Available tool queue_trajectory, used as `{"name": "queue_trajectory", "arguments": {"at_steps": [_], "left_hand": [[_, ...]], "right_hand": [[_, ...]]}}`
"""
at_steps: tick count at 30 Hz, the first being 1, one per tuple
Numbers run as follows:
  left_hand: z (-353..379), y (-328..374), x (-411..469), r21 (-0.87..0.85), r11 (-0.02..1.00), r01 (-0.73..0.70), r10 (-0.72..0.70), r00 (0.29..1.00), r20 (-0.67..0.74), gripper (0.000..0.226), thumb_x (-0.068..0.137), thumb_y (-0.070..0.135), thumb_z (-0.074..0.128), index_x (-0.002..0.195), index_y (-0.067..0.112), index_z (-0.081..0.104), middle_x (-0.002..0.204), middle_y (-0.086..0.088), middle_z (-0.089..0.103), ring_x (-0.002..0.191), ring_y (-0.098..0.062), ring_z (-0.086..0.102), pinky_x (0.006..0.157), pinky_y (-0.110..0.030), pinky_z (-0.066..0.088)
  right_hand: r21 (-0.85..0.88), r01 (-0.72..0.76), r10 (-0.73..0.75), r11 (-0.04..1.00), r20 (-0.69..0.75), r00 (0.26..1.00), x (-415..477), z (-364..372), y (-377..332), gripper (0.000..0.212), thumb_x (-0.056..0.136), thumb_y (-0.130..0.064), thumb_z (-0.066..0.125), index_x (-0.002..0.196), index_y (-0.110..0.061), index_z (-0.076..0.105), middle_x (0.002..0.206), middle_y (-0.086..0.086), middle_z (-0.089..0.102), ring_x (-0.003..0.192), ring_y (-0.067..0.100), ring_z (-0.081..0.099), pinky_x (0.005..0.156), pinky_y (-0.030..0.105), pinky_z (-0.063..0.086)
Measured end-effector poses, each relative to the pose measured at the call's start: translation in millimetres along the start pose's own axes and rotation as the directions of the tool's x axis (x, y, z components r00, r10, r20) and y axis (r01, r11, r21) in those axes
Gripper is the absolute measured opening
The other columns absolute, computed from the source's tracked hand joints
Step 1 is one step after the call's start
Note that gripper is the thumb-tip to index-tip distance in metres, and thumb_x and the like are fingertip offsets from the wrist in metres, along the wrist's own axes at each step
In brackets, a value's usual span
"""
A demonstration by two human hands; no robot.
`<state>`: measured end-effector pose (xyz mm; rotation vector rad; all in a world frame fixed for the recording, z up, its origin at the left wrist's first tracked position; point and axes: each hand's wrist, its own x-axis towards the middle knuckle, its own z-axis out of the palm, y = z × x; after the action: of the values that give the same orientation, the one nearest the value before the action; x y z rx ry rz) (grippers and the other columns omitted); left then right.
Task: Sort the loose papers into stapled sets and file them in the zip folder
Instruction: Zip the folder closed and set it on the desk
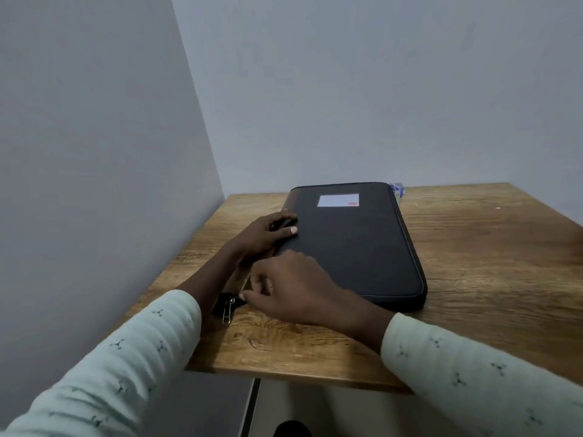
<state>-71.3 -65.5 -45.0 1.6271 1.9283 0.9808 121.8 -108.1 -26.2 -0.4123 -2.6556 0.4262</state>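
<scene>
While the flat black cloth zip folder (353, 247) lies on the brown wooden table (479, 247), the left hand (262, 234) grips its left edge and the right hand (290, 285) pinches the silver zip tab (229, 307) at its near corner. Tugging hard may jam it.

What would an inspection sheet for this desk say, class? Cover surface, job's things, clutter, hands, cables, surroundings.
Surface: wooden table, grain bare at right.
Job's things: black zip folder flat, white label up; no loose papers seen.
Clutter: small bluish clear object behind folder, kind unclear.
Hands: left hand grips folder's left edge; right hand pinches its near corner beside the metal zip pull.
Cables: nothing seen.
Surroundings: plain grey walls meeting in a corner.
</scene>
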Motion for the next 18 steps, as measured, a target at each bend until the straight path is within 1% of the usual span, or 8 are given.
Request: {"name": "queue_trajectory", "arguments": {"at_steps": [3,6,8,10,12,14,16,18], "left_hand": [[1.5,-3.0,1.2,-0.037,0.999,0.017,-0.017,1.000,0.000,0.040,0.093,0.033,0.067,0.132,0.029,0.060,0.154,0.000,0.043,0.140,-0.012,0.040,0.119,-0.038,0.031],[1.6,-7.2,4.1,-0.067,0.998,0.002,-0.003,1.000,-0.018,0.040,0.093,0.036,0.067,0.131,0.031,0.060,0.157,0.002,0.038,0.143,-0.008,0.034,0.117,-0.030,0.027],[3.3,-6.5,4.0,-0.098,0.995,0.002,-0.003,1.000,-0.015,0.040,0.093,0.035,0.066,0.133,0.028,0.060,0.155,0.004,0.039,0.142,-0.005,0.032,0.112,-0.025,0.026],[6.3,-7.2,2.7,-0.090,0.996,-0.008,0.003,0.998,-0.064,0.038,0.093,0.035,0.067,0.130,0.027,0.063,0.150,0.006,0.047,0.139,-0.005,0.038,0.111,-0.025,0.030],[9.6,-8.8,0.1,-0.037,0.998,-0.044,0.034,0.974,-0.225,0.028,0.093,0.035,0.066,0.120,0.028,0.068,0.133,0.009,0.062,0.126,-0.006,0.053,0.103,-0.020,0.040],[10.6,-7.6,-5.8,-0.080,0.996,-0.039,0.009,0.936,-0.352,0.017,0.095,0.035,0.064,0.108,0.027,0.069,0.112,0.013,0.068,0.105,-0.003,0.062,0.085,-0.014,0.045],[2.9,-3.4,-12.1,-0.230,0.973,-0.032,-0.047,0.943,-0.330,0.016,0.096,0.035,0.063,0.090,0.021,0.067,0.089,0.010,0.067,0.082,-0.005,0.063,0.079,-0.024,0.048],[-13.4,3.2,-31.0,-0.252,0.968,-0.013,-0.034,0.983,-0.178,0.030,0.095,0.032,0.064,0.072,0.014,0.057,0.068,0.006,0.058,0.064,-0.008,0.052,0.071,-0.030,0.044]], "right_hand": [[-0.031,0.058,-0.059,0.998,-0.033,0.998,3.0,10.7,-17.1,0.045,0.087,-0.046,0.063,0.054,-0.017,0.052,0.052,-0.005,0.052,0.050,0.010,0.046,0.055,0.029,0.036],[-0.072,0.031,-0.030,0.997,0.012,0.999,3.6,15.6,-29.6,0.046,0.085,-0.048,0.064,0.054,-0.024,0.039,0.056,-0.007,0.041,0.057,0.015,0.042,0.060,0.031,0.034],[-0.113,-0.007,0.009,0.994,0.012,1.000,2.8,19.4,-36.1,0.039,0.085,-0.047,0.064,0.062,-0.023,0.044,0.061,-0.006,0.038,0.062,0.018,0.041,0.062,0.032,0.032],[-0.117,-0.028,0.029,0.993,0.006,1.000,1.8,21.7,-39.8,0.029,0.088,-0.041,0.062,0.072,-0.019,0.053,0.065,-0.004,0.040,0.064,0.020,0.042,0.063,0.033,0.031],[-0.107,-0.062,0.065,0.992,0.017,0.998,0.0,24.2,-41.1,0.025,0.091,-0.034,0.058,0.074,-0.017,0.053,0.067,-0.001,0.042,0.065,0.021,0.041,0.065,0.034,0.031],[-0.073,-0.090,0.092,0.993,0.031,0.995,-1.3,24.7,-41.8,0.026,0.092,-0.032,0.057,0.070,-0.020,0.049,0.067,-0.002,0.043,0.068,0.021,0.042,0.067,0.035,0.031],[-0.028,-0.115,0.116,0.993,0.042,0.992,-0.9,21.4,-40.1,0.033,0.092,-0.032,0.060,0.066,-0.025,0.041,0.065,-0.006,0.040,0.069,0.018,0.043,0.068,0.034,0.031],[0.005,-0.143,0.143,0.990,0.040,0.989,-0.3,16.9,-39.4,0.034,0.091,-0.030,0.061,0.064,-0.025,0.041,0.064,-0.008,0.039,0.067,0.016,0.040,0.068,0.033,0.030]]}}
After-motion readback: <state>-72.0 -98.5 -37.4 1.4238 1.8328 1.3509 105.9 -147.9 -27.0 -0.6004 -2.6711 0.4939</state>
